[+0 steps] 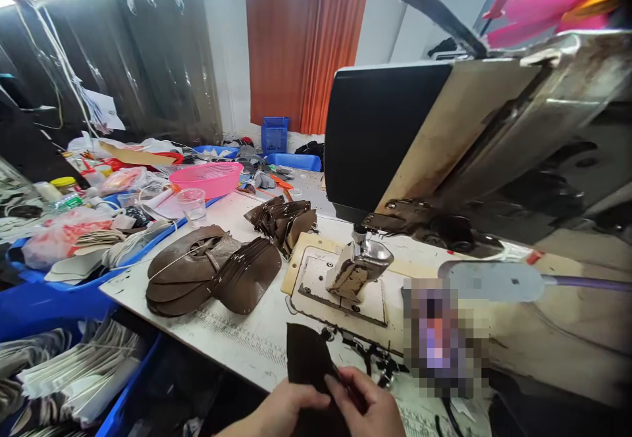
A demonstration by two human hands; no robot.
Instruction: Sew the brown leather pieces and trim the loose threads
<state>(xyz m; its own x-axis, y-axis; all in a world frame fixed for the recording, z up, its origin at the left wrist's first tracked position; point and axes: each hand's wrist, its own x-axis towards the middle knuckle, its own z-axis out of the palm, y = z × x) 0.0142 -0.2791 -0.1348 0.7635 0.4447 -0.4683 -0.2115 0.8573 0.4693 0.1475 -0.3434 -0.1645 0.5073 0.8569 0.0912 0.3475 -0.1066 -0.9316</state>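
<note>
Both my hands meet at the bottom edge of the view, at the front of the sewing table. My left hand [281, 411] grips the lower part of a dark brown leather piece [306, 358], fingers curled over it. My right hand [368, 405] pinches the same piece from the right side. The piece stands up from my hands toward the sewing machine's presser foot [358, 269], a short way in front of it. Two stacks of similar brown cut pieces [212, 272] lie on the white table to the left of the machine, and another pile [284, 220] sits behind them.
The sewing machine head [444, 134] fills the right half. Blue bins [54, 292] with white and patterned pieces stand at the left. A pink basin [207, 177], a clear cup [192, 203] and clutter sit further back. A blurred patch [442, 335] lies right of the needle plate.
</note>
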